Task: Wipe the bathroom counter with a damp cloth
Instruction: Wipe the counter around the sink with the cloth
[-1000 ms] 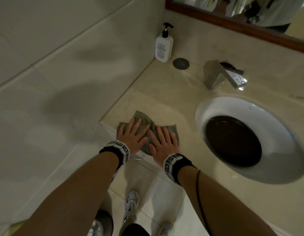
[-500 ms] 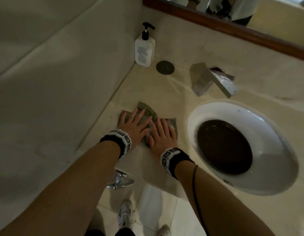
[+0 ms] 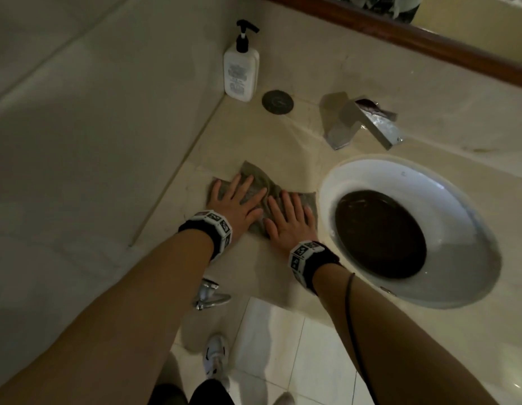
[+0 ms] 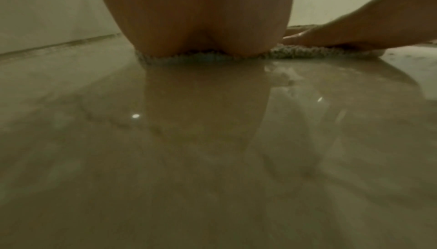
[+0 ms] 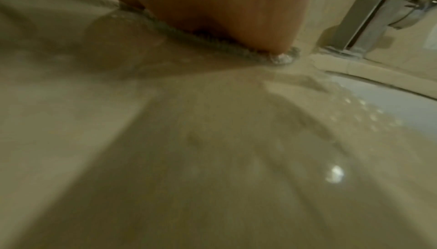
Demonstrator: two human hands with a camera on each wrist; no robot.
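Observation:
A grey-green damp cloth (image 3: 258,176) lies flat on the beige stone counter (image 3: 265,135), left of the basin. My left hand (image 3: 235,200) presses on the cloth's left part with straight, spread fingers. My right hand (image 3: 289,217) lies flat on its right part, fingers straight. In the left wrist view the heel of my left hand (image 4: 201,19) sits on the cloth's knitted edge (image 4: 201,58), and my right hand (image 4: 343,34) rests beside it. The right wrist view shows my right palm (image 5: 224,10) on the cloth edge (image 5: 212,42). The counter shines wet near the camera.
A white pump bottle (image 3: 241,73) stands in the back corner by the tiled wall (image 3: 93,127). A round dark cap (image 3: 277,102) lies next to it. A chrome faucet (image 3: 357,121) overhangs the white oval basin (image 3: 408,229). A chrome valve (image 3: 210,295) juts out below the counter's front edge.
Both hands and the cloth have slid away from the counter's front edge, toward the back wall. The hands stay flat on the cloth throughout.

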